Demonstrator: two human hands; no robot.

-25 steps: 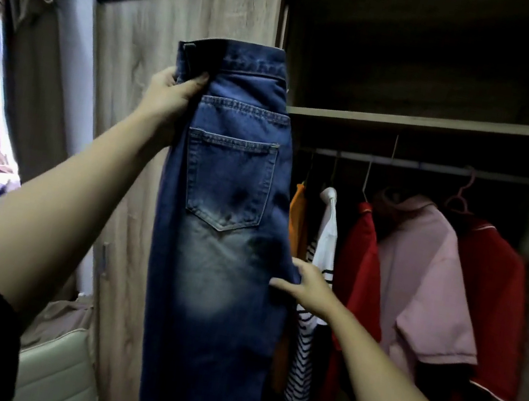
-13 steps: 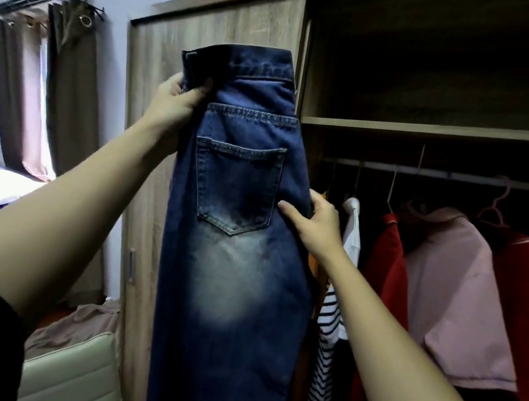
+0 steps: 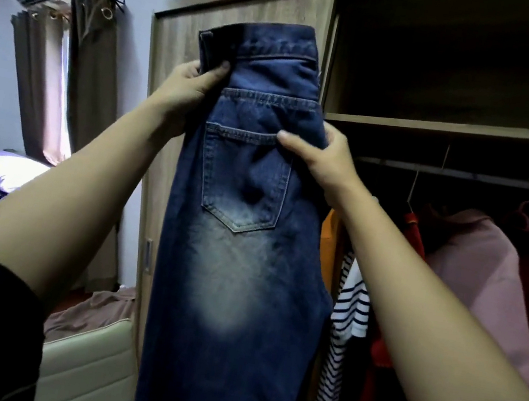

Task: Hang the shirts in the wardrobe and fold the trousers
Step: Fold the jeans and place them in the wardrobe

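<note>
The left hand [image 3: 189, 84] pinches the waistband edge of the blue jeans [image 3: 236, 282], thumb on the front. The right hand [image 3: 322, 162] grips the opposite edge level with the pocket top, thumb across the denim. The jeans hang upright at centre view, before the wardrobe door [image 3: 253, 1]. Denim should be heavy, limp and grippy, so the waistband and seams are the best holds. At three o'clock, a striped shirt [image 3: 350, 304] and a pink shirt [image 3: 474, 268] hang from the rail [image 3: 485, 178], near enough to snag.
</note>
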